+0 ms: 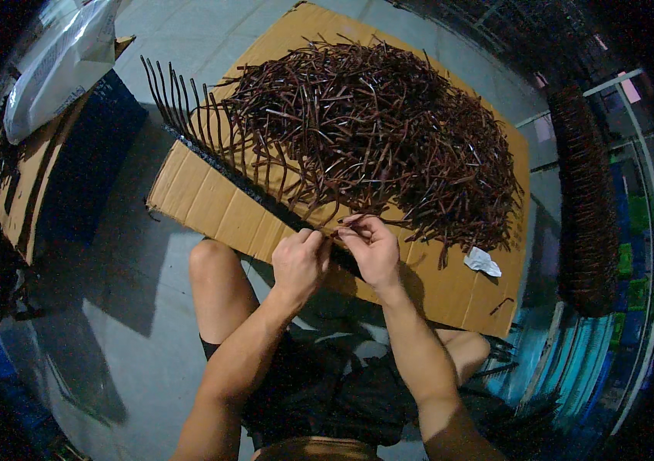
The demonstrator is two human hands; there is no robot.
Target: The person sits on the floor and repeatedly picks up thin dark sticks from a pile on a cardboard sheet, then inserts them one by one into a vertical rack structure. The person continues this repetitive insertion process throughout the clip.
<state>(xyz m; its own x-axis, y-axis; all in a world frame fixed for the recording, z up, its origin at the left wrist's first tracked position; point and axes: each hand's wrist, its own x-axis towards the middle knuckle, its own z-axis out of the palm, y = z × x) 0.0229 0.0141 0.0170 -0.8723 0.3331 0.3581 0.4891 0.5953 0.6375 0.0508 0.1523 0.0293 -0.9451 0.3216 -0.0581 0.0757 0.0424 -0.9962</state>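
Note:
My left hand (301, 261) is closed, its fingers pressed together over a long black bar (236, 178) that lies slantwise along the near edge of the cardboard. What lies inside those fingers is hidden. Close beside it, my right hand (370, 250) pinches a thin dark brown strip between thumb and fingertips. Brown strips (181, 100) stand up in a row from the bar's far left end, and more hang off it toward my hands. Just beyond both hands spreads a large tangled pile of similar strips (373, 123).
The flat cardboard sheet (204, 192) reaches across the floor before my bent legs. A crumpled white scrap (483, 262) lies on its right side. At left stands a box (89, 154) with a white plastic bag (62, 73) on top. A tall bristly brown bundle (586, 203) stands at right.

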